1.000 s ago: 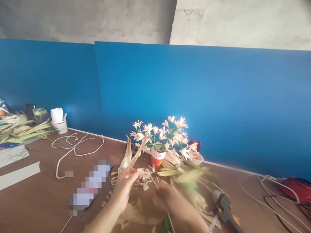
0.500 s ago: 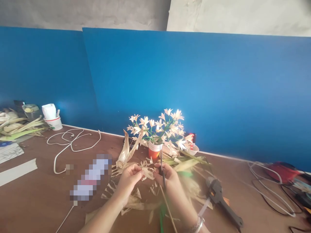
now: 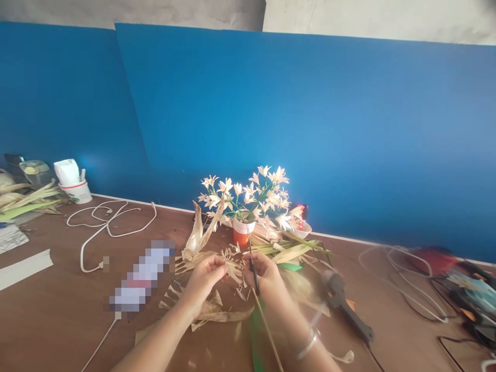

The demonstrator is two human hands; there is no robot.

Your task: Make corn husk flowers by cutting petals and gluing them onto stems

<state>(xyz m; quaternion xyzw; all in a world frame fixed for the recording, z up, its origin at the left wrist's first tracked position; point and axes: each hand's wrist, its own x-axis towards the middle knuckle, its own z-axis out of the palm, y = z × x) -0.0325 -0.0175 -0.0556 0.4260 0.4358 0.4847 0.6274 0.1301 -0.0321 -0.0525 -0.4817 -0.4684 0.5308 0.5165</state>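
Note:
My left hand [image 3: 203, 279] pinches a pale dried corn-husk piece [image 3: 232, 267] with cut, spiky edges. My right hand [image 3: 267, 276] is closed round a thin dark tool [image 3: 251, 263] that stands upright, and a thin wooden stick [image 3: 267, 330] runs down from that hand toward me. The two hands meet over a scatter of husk scraps [image 3: 209, 310] on the brown table [image 3: 58, 320]. Just behind them stands an orange-and-white paper cup [image 3: 242, 232] filled with small cream husk flowers [image 3: 248, 194] on green stems.
A black glue gun [image 3: 341, 302] lies right of my hands. Long green and dry leaves [image 3: 289, 251] lie behind. A white cable [image 3: 108, 227] loops at the left, near a white cup [image 3: 75, 188] and more husks [image 3: 23, 199]. Tangled cables and a red object [image 3: 434, 258] sit at right.
My right hand came up from low in the view with the dark tool and stick and met my left hand at the husk piece. The camera has tilted and shifted slightly.

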